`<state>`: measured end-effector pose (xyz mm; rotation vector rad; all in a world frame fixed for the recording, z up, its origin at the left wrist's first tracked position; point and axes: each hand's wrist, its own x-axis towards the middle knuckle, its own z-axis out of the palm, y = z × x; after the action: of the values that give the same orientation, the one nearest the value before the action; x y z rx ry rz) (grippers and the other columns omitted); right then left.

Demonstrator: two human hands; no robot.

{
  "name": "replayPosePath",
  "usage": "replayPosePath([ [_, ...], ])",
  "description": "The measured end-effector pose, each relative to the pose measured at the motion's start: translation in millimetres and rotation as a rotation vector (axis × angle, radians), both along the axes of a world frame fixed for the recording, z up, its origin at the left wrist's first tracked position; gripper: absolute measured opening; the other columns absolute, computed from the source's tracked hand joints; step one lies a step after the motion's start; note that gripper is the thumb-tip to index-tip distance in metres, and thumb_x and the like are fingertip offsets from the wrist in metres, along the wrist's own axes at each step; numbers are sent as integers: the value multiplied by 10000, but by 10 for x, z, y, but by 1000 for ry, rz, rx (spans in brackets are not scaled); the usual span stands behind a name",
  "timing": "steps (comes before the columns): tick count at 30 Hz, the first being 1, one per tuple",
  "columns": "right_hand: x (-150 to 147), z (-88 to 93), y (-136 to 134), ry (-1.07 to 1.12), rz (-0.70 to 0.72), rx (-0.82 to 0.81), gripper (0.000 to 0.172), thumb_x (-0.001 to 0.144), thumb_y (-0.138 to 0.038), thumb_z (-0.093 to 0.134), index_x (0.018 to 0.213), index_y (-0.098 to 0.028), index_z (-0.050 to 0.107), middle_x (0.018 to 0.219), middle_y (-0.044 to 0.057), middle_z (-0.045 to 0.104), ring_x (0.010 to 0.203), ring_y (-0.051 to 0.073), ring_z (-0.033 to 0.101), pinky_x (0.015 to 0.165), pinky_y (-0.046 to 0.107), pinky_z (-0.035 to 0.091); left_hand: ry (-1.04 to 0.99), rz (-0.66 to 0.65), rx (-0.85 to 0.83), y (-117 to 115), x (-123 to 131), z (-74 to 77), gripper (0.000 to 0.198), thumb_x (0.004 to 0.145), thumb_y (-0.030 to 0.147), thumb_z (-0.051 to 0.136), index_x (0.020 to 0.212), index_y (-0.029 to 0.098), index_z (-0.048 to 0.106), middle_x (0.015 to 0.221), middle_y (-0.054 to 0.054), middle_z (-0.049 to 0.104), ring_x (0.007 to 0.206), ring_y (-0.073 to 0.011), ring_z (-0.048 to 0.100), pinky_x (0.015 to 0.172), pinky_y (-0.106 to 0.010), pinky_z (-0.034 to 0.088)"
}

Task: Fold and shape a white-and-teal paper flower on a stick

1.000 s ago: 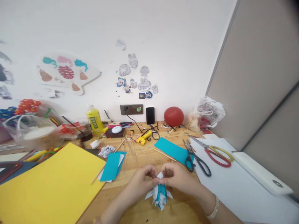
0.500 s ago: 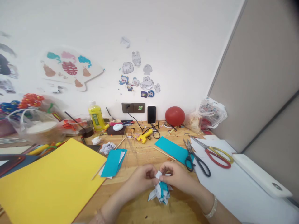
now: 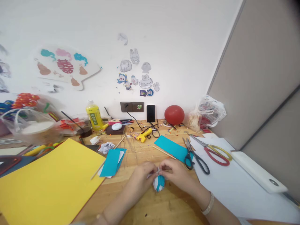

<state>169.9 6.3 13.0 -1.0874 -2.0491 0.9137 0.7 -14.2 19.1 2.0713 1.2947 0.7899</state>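
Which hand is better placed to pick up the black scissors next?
Right, probably. The right hand pinches the folded paper close beside the black scissors; the left hand holds it from the far side.

Half-seen paper, cropped sheet, tiny label

The folded blue-and-white paper [image 3: 159, 184] is largely covered by the left hand [image 3: 142, 178] and right hand [image 3: 178, 175] pinching it. The yellow sheet [image 3: 47, 184] at the table's [image 3: 140, 156] left edge runs out of frame. The bottle [image 3: 93, 115] label is unreadable.
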Motion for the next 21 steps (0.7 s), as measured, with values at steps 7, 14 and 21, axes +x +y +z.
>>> replayPosePath([
  [7,88,-91,78,72,103,-219,164,720,-318,661,775,-166,635,723,8,637,670,145,571,597,231,424,-145,-76,-205,82,-47,-86,91,725,228,577,710,141,600,670,3,608,637,-133,546,571,-204,392],
  [14,71,-193,145,184,138,-418,318,605,-397,736,748,-137,623,691,17,640,626,133,584,602,249,455,-156,-48,-249,110,-44,-159,73,678,215,588,661,144,590,665,8,609,655,-136,546,593,-210,402],
  [21,134,-243,191,130,218,-401,222,610,-276,737,746,-148,618,662,-15,616,607,119,562,563,225,444,-118,-87,-271,107,-28,-215,20,659,158,553,653,154,572,638,31,567,627,-123,516,568,-203,379],
])
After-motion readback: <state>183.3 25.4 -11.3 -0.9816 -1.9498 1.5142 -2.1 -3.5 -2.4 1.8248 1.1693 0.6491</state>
